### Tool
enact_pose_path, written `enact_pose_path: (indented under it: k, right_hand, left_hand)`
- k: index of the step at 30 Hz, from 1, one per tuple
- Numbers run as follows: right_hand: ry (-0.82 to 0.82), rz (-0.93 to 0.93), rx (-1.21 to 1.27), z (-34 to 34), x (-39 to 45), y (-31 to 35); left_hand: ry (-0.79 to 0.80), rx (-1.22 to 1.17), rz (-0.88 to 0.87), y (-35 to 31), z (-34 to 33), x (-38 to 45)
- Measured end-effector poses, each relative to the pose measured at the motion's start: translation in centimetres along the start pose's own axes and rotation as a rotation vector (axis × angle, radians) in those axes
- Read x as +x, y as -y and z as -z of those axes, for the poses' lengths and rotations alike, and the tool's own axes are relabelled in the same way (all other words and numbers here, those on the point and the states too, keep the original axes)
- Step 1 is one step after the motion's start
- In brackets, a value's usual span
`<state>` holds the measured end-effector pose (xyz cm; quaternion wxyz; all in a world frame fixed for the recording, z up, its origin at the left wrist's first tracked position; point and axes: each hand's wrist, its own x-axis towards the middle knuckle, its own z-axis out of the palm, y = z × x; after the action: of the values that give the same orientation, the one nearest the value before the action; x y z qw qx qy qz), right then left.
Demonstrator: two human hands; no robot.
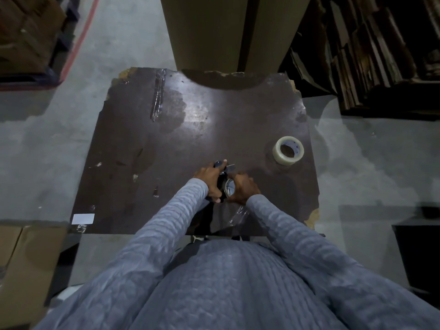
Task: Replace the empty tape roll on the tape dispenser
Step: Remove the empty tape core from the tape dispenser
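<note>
A dark tape dispenser (222, 173) is held over the brown table (147, 163) near its front middle. My left hand (209, 179) grips the dispenser body, its thumb near the toothed blade end. My right hand (242, 190) is closed around the nearly bare roll (229, 188) mounted on the dispenser. A full roll of clear tape (288, 150) stands apart on the table to the right, untouched. A loose strip of clear tape (239, 216) trails by my right wrist.
A tall cardboard column (214, 32) stands against the table's far edge. Stacked flat cardboard (371, 51) fills the back right. Boxes (21, 263) sit at the front left. A crumpled tape strip (158, 94) and a white label (83, 219) lie on the table.
</note>
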<state>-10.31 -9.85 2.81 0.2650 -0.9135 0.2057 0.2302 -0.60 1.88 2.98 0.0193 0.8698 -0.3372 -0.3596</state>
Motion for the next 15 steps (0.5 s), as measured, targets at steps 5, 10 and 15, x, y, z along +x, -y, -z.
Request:
enact_pose_path:
  k: [5, 10, 15]
  right_hand:
    - [-0.025, -0.047, 0.025, -0.18, 0.07, -0.31]
    - [-0.024, -0.205, 0.134, -0.31, 0.32, -0.40]
    - [-0.049, -0.150, 0.105, -0.19, 0.08, -0.40]
  left_hand:
    - [-0.013, -0.027, 0.008, -0.17, -0.30, 0.17]
    - [-0.017, -0.030, 0.010, -0.13, -0.46, 0.27]
    - [-0.013, -0.036, 0.015, -0.11, -0.46, 0.27]
